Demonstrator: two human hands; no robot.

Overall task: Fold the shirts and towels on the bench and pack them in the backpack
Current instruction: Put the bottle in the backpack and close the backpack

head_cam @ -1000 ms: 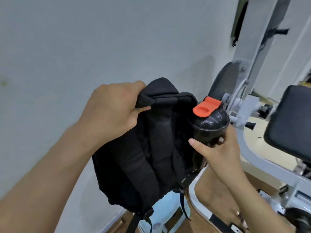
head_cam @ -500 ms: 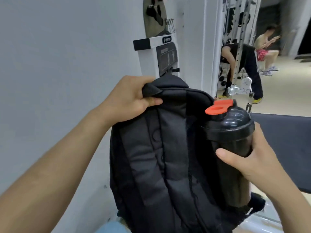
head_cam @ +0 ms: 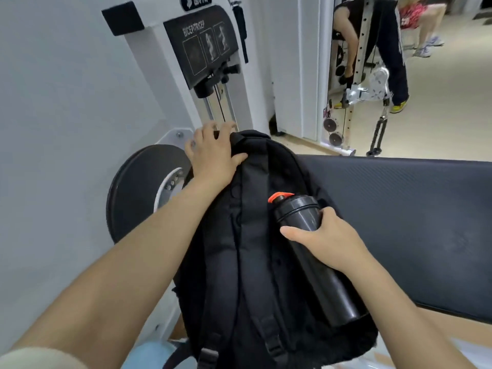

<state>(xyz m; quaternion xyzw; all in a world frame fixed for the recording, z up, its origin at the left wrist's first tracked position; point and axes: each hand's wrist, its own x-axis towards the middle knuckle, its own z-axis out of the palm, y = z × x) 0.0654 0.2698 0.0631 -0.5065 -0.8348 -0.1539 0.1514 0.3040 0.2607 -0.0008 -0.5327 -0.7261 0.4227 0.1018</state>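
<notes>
Lighting was bright, even and diffuse; shadows were faint. The black backpack [head_cam: 253, 235] between the left hand [head_cam: 213, 155] and right hand [head_cam: 330, 243] read nearly featureless, with detail lost in its folds. A dull sheen ran along the bottle [head_cam: 330, 291] under the right hand. The machine [head_cam: 159, 83] beyond the left hand bowed from lens distortion. The figures [head_cam: 391, 49] far beyond the right hand were soft.

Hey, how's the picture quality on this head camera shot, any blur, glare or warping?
Head view: soft, even indoor light, no harsh glare; wide-angle distortion leans the white machine; the backpack loses detail in its black fabric; the bottle shows a faint sheen; nothing near is blurred.
</notes>
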